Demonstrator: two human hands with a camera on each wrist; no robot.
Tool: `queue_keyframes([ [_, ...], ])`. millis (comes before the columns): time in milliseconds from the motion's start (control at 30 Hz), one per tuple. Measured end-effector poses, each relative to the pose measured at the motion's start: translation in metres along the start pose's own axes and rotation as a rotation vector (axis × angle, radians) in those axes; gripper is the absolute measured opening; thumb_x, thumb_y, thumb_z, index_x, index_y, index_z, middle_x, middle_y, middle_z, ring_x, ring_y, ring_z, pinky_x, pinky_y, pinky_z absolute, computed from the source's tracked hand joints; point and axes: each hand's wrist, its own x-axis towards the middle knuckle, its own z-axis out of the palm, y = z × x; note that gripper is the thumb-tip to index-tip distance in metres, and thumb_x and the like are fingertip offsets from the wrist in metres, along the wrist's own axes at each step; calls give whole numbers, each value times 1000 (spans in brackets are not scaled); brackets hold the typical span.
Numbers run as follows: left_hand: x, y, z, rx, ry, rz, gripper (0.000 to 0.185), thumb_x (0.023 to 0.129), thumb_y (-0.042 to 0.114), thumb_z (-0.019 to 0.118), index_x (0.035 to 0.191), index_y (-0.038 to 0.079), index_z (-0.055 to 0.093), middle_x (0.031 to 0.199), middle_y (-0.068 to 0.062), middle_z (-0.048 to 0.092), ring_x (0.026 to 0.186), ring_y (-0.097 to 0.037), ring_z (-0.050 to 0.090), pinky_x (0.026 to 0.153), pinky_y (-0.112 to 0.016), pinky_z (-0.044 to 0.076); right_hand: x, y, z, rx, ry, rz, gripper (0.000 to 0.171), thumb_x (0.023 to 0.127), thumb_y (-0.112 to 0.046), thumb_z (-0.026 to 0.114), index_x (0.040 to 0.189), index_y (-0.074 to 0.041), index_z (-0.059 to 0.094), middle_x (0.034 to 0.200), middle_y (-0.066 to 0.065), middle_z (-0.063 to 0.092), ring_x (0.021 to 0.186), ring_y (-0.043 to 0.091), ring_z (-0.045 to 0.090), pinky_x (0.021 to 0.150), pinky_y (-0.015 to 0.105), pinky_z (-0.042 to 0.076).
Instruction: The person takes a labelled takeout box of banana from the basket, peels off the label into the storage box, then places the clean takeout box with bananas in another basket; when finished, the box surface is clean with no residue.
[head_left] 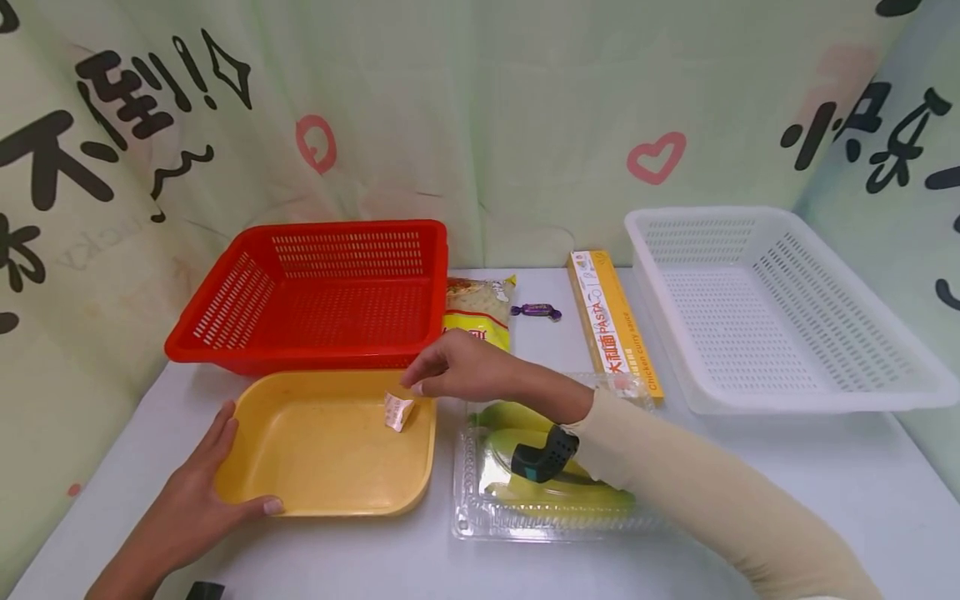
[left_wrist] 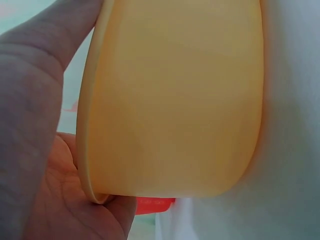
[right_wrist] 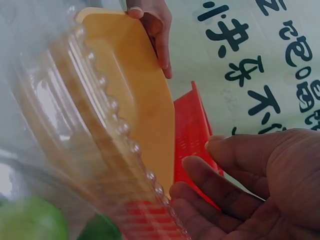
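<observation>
A shallow yellow plastic tray [head_left: 322,467] sits on the table in front of the red basket. My left hand [head_left: 191,492] grips its left end, thumb over the near rim and fingers along the far left corner. In the left wrist view the tray's wall [left_wrist: 175,100] fills the middle. A small pinkish-white printed packet [head_left: 397,412] shows inside the tray near the right end. Just above it, over the tray's back right corner, hovers my right hand [head_left: 468,367]. In the right wrist view its fingers [right_wrist: 220,195] are loosely bent and hold nothing.
A red basket [head_left: 348,325] stands at the back left, a white basket [head_left: 787,400] at the right. Between them lie a yellow-labelled bag [head_left: 480,321], a purple-wrapped candy [head_left: 536,311] and a pasta box [head_left: 615,325]. A clear clamshell of green-yellow fruit [head_left: 517,492] lies under the right forearm.
</observation>
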Motion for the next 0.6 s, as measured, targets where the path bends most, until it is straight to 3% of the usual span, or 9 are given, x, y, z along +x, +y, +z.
queue_keyframes([
  [400, -1, 2, -1, 4, 1, -14, 131, 69, 57, 81, 152, 2, -4, 161, -15, -8, 138, -51, 15, 98, -64, 34, -18, 10, -19, 27, -11, -50, 21, 94, -9, 63, 113, -9, 73, 109, 1, 70, 97, 11, 64, 84, 25, 53],
  [600, -1, 3, -3, 11, -13, -3, 131, 69, 56, 81, 152, 1, -5, 160, -16, -12, 137, -53, 15, 97, -65, 34, -29, 12, -25, 70, -12, -68, 24, 94, -6, 63, 116, -5, 71, 112, 7, 70, 100, 13, 65, 84, 27, 54],
])
